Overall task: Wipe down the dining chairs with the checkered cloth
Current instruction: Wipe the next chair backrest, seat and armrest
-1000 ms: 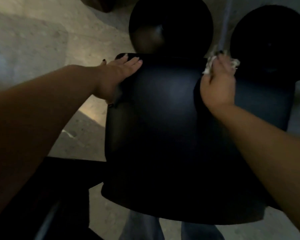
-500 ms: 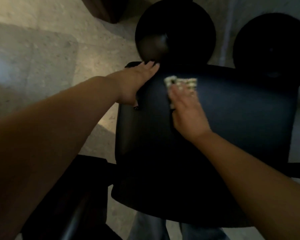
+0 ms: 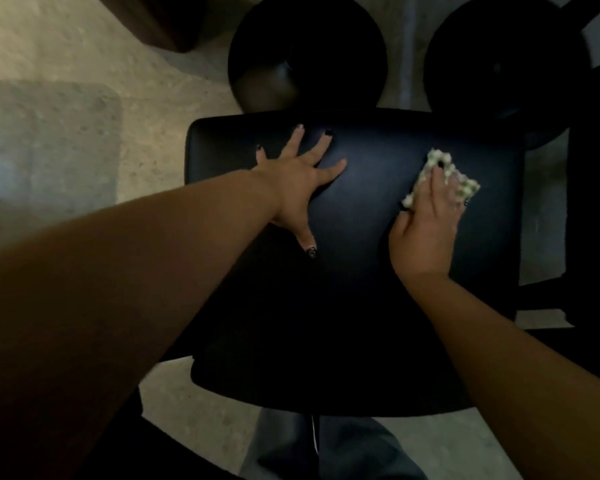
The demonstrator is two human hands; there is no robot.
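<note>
While right hand (image 3: 426, 230) pressed cloth (image 3: 442, 176) under straight fingers on chair (image 3: 368, 271), left hand (image 3: 300, 178) lay flat, spread, holding nothing, well apart from cloth. Risk, as I judged: bunched cloth could slip from under fingers; chair could shift if left hand lifted.

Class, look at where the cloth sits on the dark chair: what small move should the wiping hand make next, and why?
Probably sweep the checkered cloth leftward across the chair. The right hand presses it near the right side, while the left hand lies flat, steadying the chair, with bare surface between them.
</note>
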